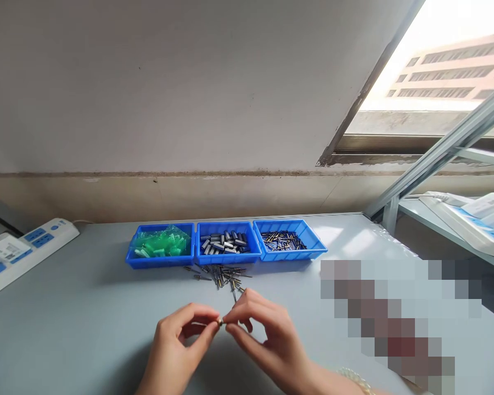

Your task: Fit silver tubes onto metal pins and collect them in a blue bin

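Observation:
Over the near part of the table, my left hand (177, 337) pinches a small brass-coloured metal part (220, 322) between thumb and fingertips. From the other side my right hand (267, 334) meets it, thumb and forefinger closed at its right end. Whatever lies between those right fingertips is mostly hidden. Just beyond both hands is a loose pile of metal pieces (220, 277), many with a thin pin sticking out of a thicker body. Behind the pile, the middle blue bin (228, 259) holds short metal cylinders (224, 241), and the right blue bin (308, 236) holds thin metal pins (282, 240).
The left blue bin (160, 263) contains green plastic pieces (162, 245) in a clear bag. A white power strip (61, 233) lies at the left. A metal frame (424, 170) and side shelf stand at the right. A blurred-out patch covers the table's right side.

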The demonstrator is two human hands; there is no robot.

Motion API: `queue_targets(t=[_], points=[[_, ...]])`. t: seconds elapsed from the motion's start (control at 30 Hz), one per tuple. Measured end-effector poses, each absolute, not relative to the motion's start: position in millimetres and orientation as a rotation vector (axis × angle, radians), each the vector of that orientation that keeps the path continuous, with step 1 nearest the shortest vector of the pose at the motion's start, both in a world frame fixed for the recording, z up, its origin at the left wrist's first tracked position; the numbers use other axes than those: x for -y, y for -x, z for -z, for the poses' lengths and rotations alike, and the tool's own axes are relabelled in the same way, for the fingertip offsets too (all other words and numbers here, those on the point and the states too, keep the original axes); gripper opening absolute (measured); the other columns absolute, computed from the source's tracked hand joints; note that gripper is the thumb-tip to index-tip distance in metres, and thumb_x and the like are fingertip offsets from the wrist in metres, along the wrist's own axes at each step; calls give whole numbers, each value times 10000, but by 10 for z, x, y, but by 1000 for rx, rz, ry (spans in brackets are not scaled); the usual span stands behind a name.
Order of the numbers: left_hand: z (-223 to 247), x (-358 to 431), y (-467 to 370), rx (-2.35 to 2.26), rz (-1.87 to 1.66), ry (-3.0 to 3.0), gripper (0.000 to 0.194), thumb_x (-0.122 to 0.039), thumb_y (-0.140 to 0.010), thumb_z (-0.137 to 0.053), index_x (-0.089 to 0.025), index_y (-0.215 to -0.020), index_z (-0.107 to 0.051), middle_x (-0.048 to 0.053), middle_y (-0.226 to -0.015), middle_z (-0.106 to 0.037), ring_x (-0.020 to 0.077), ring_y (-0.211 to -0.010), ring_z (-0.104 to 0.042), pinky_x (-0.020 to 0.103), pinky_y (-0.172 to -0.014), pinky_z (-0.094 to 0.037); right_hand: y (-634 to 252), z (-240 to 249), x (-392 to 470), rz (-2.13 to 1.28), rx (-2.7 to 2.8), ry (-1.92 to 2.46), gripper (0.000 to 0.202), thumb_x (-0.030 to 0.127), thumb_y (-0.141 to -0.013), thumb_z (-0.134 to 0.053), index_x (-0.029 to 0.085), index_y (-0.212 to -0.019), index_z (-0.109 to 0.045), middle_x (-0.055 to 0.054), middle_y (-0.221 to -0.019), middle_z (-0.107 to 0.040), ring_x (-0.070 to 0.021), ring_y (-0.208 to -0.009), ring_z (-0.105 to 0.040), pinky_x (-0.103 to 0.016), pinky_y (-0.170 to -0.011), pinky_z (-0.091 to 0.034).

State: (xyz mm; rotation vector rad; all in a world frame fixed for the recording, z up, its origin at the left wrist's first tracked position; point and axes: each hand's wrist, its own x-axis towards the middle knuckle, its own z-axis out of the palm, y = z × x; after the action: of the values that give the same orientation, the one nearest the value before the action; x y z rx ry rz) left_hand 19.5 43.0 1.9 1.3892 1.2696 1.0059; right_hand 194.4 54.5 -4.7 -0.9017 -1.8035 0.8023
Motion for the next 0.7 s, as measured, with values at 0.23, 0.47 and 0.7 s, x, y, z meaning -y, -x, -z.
queue_targets(t=[0.23, 0.47, 0.7], points=[[-8, -341, -241, -991, -708, -947, 259, -307, -601, -838, -147, -645, -639, -28, -629, -600, 133, -650, -545, 198, -619, -443, -1828, 65, -460, -526, 1868, 591, 83, 212, -925, -621, 203, -853, -661, -4, -648, -596, -124, -597, -520, -234, -545, -457], [-128, -327, -107, -1174, -1040, -1079, 62, -238, -782, -712, -204, -749, -672, -31, -722, -609, 129, -695, -546, 187, -656, -449, -1952, 96, -489, -1174, 1592, 943, 73, 223, -864, -640, 180, -805, -644, -27, -732, -670, -139, -672, -610, -253, -617, -500], [-178, -321, -127, -1232, -1166, -1188, 70, -180, -768, -681, -224, -714, -687, -29, -718, -631, 138, -696, -590, 183, -662, -476, -1934, 138, -483, -1550, 1386, 1088, 228, 371, -831, -690, 160, -773, -629, -24, -733, -642, -136, -671, -609, -246, -607, -491]])
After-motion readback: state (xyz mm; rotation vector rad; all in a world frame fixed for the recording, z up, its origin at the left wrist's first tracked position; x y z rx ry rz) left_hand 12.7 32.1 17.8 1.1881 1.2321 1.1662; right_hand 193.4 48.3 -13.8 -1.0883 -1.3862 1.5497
